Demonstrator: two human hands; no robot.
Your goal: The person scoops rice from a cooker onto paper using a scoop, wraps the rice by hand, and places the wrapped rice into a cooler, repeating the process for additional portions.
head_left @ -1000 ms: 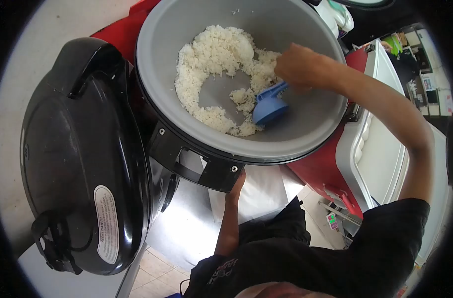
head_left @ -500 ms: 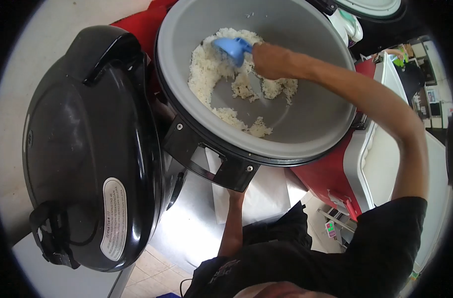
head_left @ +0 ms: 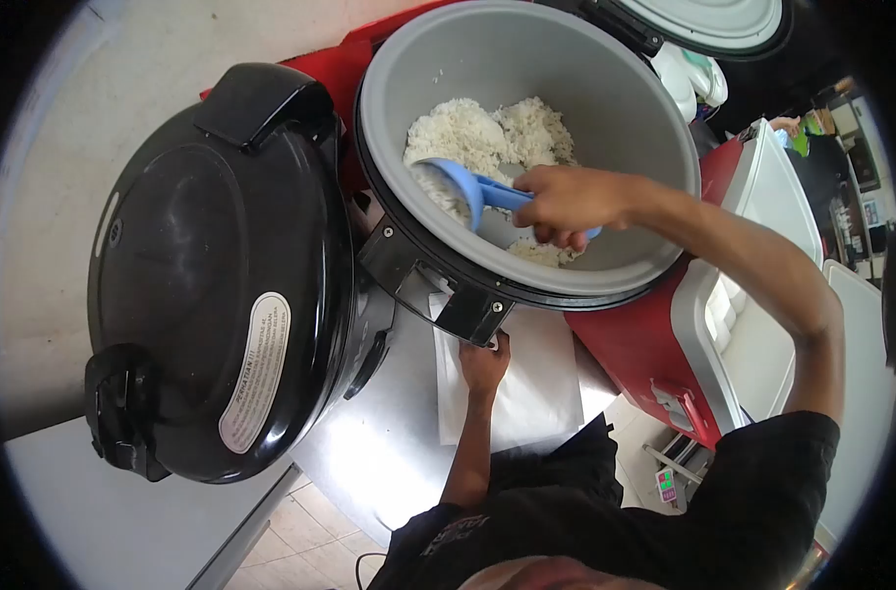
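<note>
A: Rice [head_left: 462,133]: position?
B: Inside the grey pot [head_left: 615,118]. Main heap toward the far side; smaller patch by the near wall, below the right hand.
A: And the blue scoop [head_left: 473,192]?
B: Also in the pot, at its left wall, bowl tilted, rice in it.
A: Hands?
B: 2 in view. Right hand [head_left: 576,206] closed round the scoop's handle. Left hand [head_left: 485,362] at the lower end of the black handle [head_left: 475,313]; fingers partly hidden, can't tell if gripping.
A: Good technique here?
B: My judgement: run the scoop's edge along the wall, wrist loose, no mashing. Level the bowl before lifting it over the rim. A steady left hand helps.
A: Farther out?
B: White sheets [head_left: 541,388] beneath the left hand; 1 lidded black cooker [head_left: 212,265] left; red cooler box [head_left: 630,349] right.
</note>
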